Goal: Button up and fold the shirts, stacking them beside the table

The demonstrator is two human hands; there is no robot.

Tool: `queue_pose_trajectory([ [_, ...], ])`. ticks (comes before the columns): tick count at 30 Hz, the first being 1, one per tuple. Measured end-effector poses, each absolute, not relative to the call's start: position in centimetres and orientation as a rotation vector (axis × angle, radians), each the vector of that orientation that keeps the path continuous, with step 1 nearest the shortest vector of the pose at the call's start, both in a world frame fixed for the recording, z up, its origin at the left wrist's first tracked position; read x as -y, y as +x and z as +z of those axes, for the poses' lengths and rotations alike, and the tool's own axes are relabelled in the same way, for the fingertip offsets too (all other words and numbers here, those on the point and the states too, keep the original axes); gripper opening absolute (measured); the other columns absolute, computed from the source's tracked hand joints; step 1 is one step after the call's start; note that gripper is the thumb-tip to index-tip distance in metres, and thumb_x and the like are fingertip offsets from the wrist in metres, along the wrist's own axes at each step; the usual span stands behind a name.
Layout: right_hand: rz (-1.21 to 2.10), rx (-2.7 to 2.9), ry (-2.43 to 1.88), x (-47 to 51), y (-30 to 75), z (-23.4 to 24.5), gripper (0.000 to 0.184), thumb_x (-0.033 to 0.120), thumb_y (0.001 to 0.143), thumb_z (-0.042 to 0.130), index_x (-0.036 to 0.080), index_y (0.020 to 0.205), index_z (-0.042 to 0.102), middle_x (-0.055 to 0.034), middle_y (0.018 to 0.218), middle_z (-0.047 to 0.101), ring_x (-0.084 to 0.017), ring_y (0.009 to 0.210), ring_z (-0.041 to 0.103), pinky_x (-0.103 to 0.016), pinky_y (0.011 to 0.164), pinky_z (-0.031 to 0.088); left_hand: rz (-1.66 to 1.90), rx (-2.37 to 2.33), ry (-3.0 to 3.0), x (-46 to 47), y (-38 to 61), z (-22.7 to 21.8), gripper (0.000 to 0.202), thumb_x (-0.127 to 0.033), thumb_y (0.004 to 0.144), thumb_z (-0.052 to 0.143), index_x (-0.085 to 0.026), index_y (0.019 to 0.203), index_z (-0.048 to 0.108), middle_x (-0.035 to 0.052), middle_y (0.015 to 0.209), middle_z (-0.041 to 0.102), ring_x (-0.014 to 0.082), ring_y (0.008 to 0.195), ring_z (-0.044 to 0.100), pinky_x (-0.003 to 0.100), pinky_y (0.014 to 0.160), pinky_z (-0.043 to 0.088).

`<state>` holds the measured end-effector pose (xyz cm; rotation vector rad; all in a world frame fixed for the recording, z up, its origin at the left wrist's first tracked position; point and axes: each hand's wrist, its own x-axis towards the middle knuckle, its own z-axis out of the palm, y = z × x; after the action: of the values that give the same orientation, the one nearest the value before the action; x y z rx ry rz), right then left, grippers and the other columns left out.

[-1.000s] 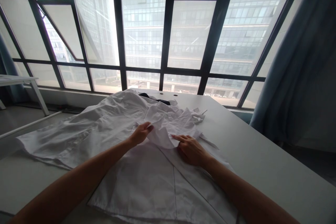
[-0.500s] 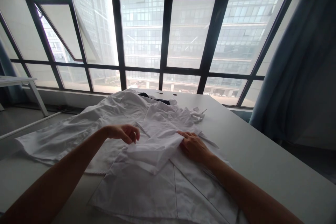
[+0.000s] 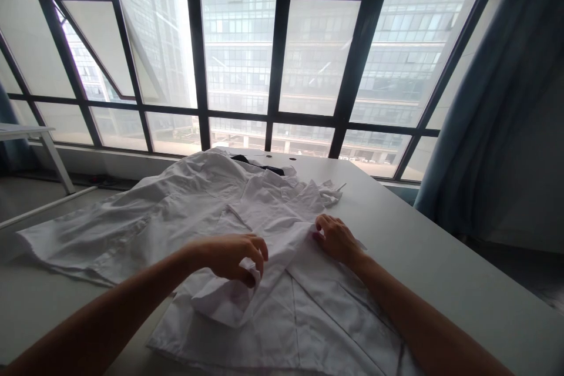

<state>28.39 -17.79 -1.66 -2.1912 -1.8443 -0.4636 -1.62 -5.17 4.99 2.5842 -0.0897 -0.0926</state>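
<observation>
We look down on a white button-front shirt [image 3: 282, 335] spread across a pale counter [image 3: 445, 264], its body lying under and ahead of both grips, with one sleeve reaching far out to the left. Our left grip [image 3: 229, 258] is pressed together, its fingers curled down and pinching a gathered fold of the cloth [image 3: 222, 299] just below it. Our right grip [image 3: 337, 239] is loosely spread, its fingertips [image 3: 319, 232] resting on the shirt at the edge of a raised flap without pinching. One grip holding while the other lies still on the cloth helps keep the shirt from sliding, and a light touch avoids adding creases. Beyond both grips, a crumpled bit of cloth [image 3: 329, 194] sits at the shirt's far right, and a dark strip of fabric [image 3: 262, 163] shows at its far edge. Past the counter is a tall gridded window [image 3: 238, 53], with a blue curtain [image 3: 480, 129] to the right of the right grip. No brand, label or writing can be read.
</observation>
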Motion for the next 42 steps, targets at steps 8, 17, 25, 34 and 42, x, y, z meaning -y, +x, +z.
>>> queue_pose_trajectory([
  [8,-0.55,1.642,-2.427,17.7,31.0,-2.4,0.036,0.009,0.088,0.046,0.019,0.117,0.064,-0.0102,0.119,0.064,-0.024,0.109,0.056,-0.034,0.092,0.036,-0.265,0.022,1.797,2.4,-2.2,4.8,0.031,-0.043,0.077,0.076,-0.014,0.088,0.067,0.0073,0.09,0.075,0.0212,0.084,0.069,0.03,0.077,0.054],
  [17,-0.528,1.435,-2.507,18.2,33.6,-2.6,0.03,0.02,0.096,0.042,0.02,0.107,0.07,-0.0092,0.112,0.064,-0.02,0.096,0.062,-0.03,0.082,0.042,-0.547,0.084,1.577,0.6,-3.5,5.6,0.036,-0.037,0.073,0.081,-0.011,0.097,0.07,0.0125,0.101,0.074,0.029,0.104,0.068,0.034,0.089,0.052],
  [25,-0.328,1.518,-2.347,18.0,34.4,-3.8,0.038,0.027,0.095,0.047,0.018,0.128,0.062,-0.0105,0.12,0.064,-0.023,0.11,0.057,-0.031,0.096,0.042,-0.081,-0.163,2.097,-0.9,-2.0,2.6,0.045,-0.048,0.082,0.069,-0.015,0.113,0.067,0.0137,0.113,0.07,0.027,0.106,0.066,0.039,0.093,0.05],
  [34,-0.121,1.614,-2.337,17.9,35.8,-3.3,0.033,0.027,0.094,0.05,0.016,0.117,0.07,-0.0112,0.116,0.065,-0.019,0.105,0.062,-0.027,0.098,0.042,0.268,-0.406,2.785,-1.2,-0.6,0.2,0.041,-0.043,0.081,0.068,-0.02,0.115,0.067,0.0092,0.112,0.063,0.0235,0.105,0.059,0.031,0.093,0.044],
  [42,-0.141,1.55,-2.665,17.6,34.3,-2.0,0.035,0.035,0.099,0.041,0.013,0.112,0.065,-0.017,0.12,0.06,-0.024,0.1,0.064,-0.033,0.087,0.045,-0.273,-0.531,2.328,0.0,-0.8,1.4,0.082,-0.041,0.065,0.08,-0.021,0.136,0.047,0.0039,0.099,0.066,0.0182,0.081,0.063,0.023,0.067,0.048],
])
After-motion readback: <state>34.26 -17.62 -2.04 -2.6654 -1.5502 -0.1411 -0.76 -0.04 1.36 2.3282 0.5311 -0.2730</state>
